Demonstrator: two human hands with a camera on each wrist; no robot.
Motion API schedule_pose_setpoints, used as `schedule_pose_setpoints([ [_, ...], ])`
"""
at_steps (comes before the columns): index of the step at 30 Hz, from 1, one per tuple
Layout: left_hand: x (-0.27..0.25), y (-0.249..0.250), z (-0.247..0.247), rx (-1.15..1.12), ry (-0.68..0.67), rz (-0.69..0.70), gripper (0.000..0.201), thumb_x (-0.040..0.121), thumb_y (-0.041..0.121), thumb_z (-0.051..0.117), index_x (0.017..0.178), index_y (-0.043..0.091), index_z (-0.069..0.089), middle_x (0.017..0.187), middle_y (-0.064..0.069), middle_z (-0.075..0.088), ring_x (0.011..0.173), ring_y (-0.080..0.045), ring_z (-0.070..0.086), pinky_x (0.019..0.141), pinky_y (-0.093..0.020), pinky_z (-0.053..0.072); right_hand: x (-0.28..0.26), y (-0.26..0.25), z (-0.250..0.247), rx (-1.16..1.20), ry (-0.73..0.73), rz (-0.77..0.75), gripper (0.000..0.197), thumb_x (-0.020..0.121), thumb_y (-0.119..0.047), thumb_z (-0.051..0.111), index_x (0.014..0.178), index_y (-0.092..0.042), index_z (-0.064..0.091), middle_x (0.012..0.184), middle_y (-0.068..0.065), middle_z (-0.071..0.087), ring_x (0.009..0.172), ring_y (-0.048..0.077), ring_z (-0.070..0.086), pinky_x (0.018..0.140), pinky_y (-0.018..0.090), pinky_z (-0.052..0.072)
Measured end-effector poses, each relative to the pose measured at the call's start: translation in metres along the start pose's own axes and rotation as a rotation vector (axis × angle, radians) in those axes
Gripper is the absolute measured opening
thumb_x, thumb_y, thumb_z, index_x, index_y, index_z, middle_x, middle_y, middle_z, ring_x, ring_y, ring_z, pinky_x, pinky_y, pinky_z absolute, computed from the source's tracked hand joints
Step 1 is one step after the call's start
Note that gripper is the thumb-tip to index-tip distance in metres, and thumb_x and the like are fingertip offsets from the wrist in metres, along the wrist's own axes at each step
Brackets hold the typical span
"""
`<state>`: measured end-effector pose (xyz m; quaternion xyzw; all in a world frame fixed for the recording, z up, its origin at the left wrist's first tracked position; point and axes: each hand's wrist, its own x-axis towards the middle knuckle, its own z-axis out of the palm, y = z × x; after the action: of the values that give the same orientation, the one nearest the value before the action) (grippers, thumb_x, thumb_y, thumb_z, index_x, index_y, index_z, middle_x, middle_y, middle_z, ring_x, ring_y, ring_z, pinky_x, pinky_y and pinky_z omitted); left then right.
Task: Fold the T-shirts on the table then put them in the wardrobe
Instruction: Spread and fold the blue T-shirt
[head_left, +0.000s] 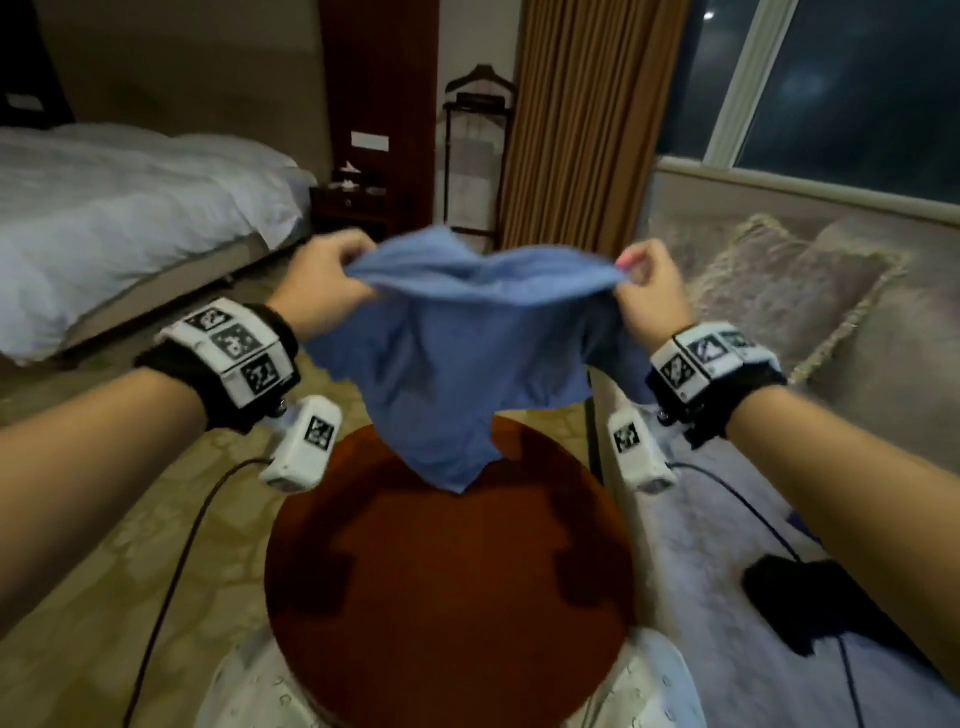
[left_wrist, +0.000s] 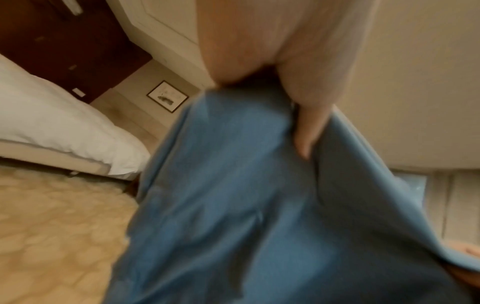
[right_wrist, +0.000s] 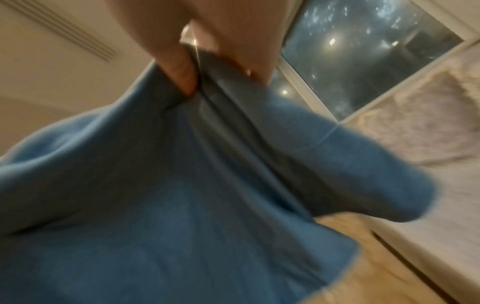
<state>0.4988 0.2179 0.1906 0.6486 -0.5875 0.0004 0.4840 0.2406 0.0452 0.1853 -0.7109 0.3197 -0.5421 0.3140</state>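
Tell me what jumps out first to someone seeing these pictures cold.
A blue T-shirt held up in mid-air, stretched between the left hand and the right hand, which grip its upper edge. Its lowest corner hangs over the far part of the round reddish-brown table. A white bed stands at left.

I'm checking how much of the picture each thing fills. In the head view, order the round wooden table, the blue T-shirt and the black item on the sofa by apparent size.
1. round wooden table, largest
2. blue T-shirt, though it hangs nearer the camera, which inflates it
3. black item, smallest
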Motion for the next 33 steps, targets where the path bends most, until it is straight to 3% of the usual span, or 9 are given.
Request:
schedule_pose_setpoints([
  [2, -0.037, -0.020, 0.012, 0.084, -0.456, -0.091, 0.020, 0.078, 0.007, 0.076, 0.076, 0.016, 0.059, 0.070, 0.006, 0.060, 0.062, 0.004, 0.050, 0.061, -0.012, 0.038, -0.040, 0.040, -0.010, -0.100, -0.322, 0.226, 0.027, 0.083, 0.016, 0.049, 0.095, -0.008, 0.049, 0.073, 0.000, 0.048, 0.064, 0.001, 0.049, 0.061, 0.015, 0.041],
  [5, -0.093, -0.045, 0.038, 0.333, -1.124, -0.281, 0.025, 0.080, 0.022, 0.076, 0.091, 0.010, 0.056, 0.085, -0.003, 0.056, 0.065, 0.002, 0.048, 0.060, -0.012, 0.036, -0.089, 0.095, -0.026, -0.463, -0.968, 0.529, 0.024, 0.086, 0.006, 0.060, 0.100, -0.013, 0.056, 0.075, -0.001, 0.058, 0.076, 0.014, 0.056, 0.064, 0.015, 0.043],
  [8, -0.136, -0.060, 0.071, 0.548, -1.376, -0.336, 0.036, 0.086, 0.033, 0.068, 0.115, 0.014, 0.057, 0.109, -0.004, 0.060, 0.090, -0.010, 0.053, 0.068, -0.015, 0.039, -0.122, 0.114, -0.023, -0.568, -1.181, 0.715, 0.021, 0.089, -0.015, 0.063, 0.110, -0.019, 0.058, 0.082, -0.008, 0.067, 0.077, 0.005, 0.060, 0.071, 0.024, 0.041],
  [18, -0.159, -0.105, 0.127, 0.602, -1.144, -0.305, 0.056, 0.093, 0.040, 0.054, 0.142, 0.018, 0.038, 0.140, -0.008, 0.041, 0.129, -0.026, 0.042, 0.103, -0.032, 0.035, -0.147, 0.114, 0.041, -0.540, -0.961, 0.646, 0.017, 0.093, -0.016, 0.058, 0.110, -0.011, 0.059, 0.092, 0.007, 0.056, 0.065, 0.011, 0.050, 0.034, 0.004, 0.031],
  [22, -0.170, -0.122, 0.141, 0.640, -1.152, -0.292, 0.056, 0.093, 0.044, 0.054, 0.141, 0.018, 0.040, 0.142, -0.005, 0.040, 0.128, -0.025, 0.043, 0.100, -0.033, 0.037, -0.168, 0.138, 0.054, -0.682, -1.114, 0.633, 0.030, 0.089, -0.024, 0.064, 0.117, -0.013, 0.063, 0.103, 0.002, 0.061, 0.094, 0.016, 0.057, 0.091, 0.018, 0.045],
  [25, -0.168, -0.130, 0.144, 0.657, -1.099, -0.318, 0.057, 0.090, 0.051, 0.053, 0.136, 0.018, 0.042, 0.139, -0.004, 0.043, 0.122, -0.025, 0.048, 0.093, -0.033, 0.041, -0.180, 0.142, 0.061, -0.767, -1.306, 0.633, 0.042, 0.090, -0.028, 0.063, 0.129, -0.018, 0.055, 0.130, 0.005, 0.057, 0.116, 0.021, 0.054, 0.100, 0.025, 0.039],
  [28, -0.157, -0.136, 0.148, 0.653, -1.046, -0.373, 0.057, 0.090, 0.055, 0.051, 0.130, 0.014, 0.047, 0.132, -0.007, 0.050, 0.117, -0.026, 0.051, 0.087, -0.030, 0.040, -0.181, 0.130, 0.068, -0.743, -1.359, 0.696, 0.038, 0.092, -0.028, 0.060, 0.129, -0.021, 0.055, 0.118, 0.004, 0.058, 0.099, 0.017, 0.054, 0.059, 0.007, 0.047],
  [30, -0.151, -0.142, 0.153, 0.596, -0.973, -0.413, 0.054, 0.090, 0.055, 0.049, 0.125, 0.014, 0.052, 0.130, -0.009, 0.053, 0.115, -0.026, 0.053, 0.088, -0.031, 0.042, -0.181, 0.120, 0.074, -0.722, -1.393, 0.728, 0.038, 0.094, -0.028, 0.057, 0.131, -0.023, 0.053, 0.105, 0.002, 0.057, 0.087, 0.015, 0.053, 0.035, 0.008, 0.038],
  [33, -0.149, -0.147, 0.162, 0.612, -0.901, -0.444, 0.047, 0.094, 0.054, 0.043, 0.115, 0.014, 0.054, 0.127, -0.013, 0.053, 0.113, -0.031, 0.053, 0.091, -0.038, 0.042, -0.190, 0.107, 0.089, -0.645, -1.487, 0.792, 0.045, 0.095, -0.027, 0.056, 0.138, -0.027, 0.044, 0.133, 0.008, 0.052, 0.113, 0.022, 0.053, 0.056, 0.022, 0.052],
])
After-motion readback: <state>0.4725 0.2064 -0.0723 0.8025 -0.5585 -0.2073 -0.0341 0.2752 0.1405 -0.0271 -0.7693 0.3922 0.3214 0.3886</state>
